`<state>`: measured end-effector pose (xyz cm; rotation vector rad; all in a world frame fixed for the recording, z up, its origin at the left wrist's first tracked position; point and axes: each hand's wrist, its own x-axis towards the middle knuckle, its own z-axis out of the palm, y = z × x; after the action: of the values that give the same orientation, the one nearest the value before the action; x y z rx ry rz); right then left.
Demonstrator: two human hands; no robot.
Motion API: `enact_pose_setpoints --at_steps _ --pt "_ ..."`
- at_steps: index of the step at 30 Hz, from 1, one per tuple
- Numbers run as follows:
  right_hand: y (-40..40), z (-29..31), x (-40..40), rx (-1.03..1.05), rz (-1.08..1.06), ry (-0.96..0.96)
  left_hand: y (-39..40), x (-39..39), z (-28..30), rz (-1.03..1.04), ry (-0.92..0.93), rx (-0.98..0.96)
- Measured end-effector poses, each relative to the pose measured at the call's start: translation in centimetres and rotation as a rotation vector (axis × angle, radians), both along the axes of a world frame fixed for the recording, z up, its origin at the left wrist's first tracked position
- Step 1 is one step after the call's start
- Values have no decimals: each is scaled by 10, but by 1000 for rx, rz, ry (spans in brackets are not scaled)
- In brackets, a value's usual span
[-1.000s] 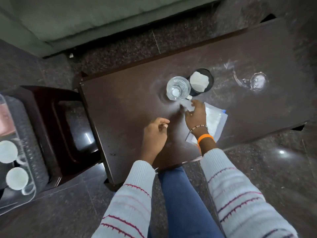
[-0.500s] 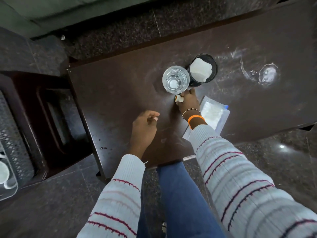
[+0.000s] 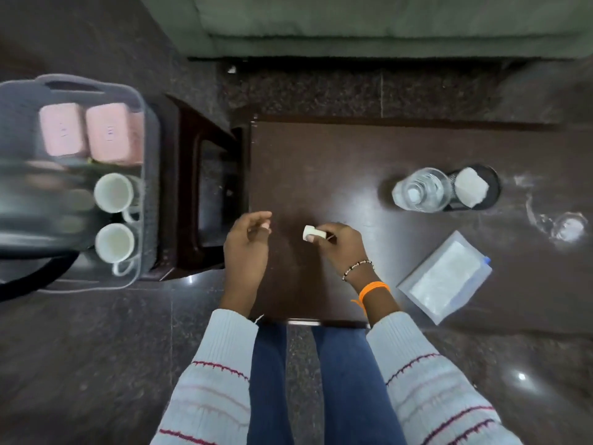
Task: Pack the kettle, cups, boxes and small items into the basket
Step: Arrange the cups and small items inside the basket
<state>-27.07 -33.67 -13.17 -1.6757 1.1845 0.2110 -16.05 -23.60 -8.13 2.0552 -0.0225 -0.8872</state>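
The right hand pinches a small white item in its fingertips above the surface near its left edge, and the left hand hovers just beside it, fingers loosely curled and holding nothing. A glass, a black holder and a clear pouch sit toward the right of the surface. The basket, off the left edge, holds two pink boxes and two white cups.

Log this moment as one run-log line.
right hand pinches small white item over table | left hand empty, fingers loosely curled | basket holds two cups, pink boxes | glass, pouch on table
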Motion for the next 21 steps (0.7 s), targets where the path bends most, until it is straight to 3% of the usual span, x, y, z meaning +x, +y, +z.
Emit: enact_pose_setpoints --at_steps 11,16,21 --pt "70 63 189 -93 164 -278 102 129 25 341 -91 -71" --pt "87 65 253 -224 194 -315 114 172 22 318 -139 -91" --pt "98 57 288 -319 342 -195 121 200 13 244 -41 -64"
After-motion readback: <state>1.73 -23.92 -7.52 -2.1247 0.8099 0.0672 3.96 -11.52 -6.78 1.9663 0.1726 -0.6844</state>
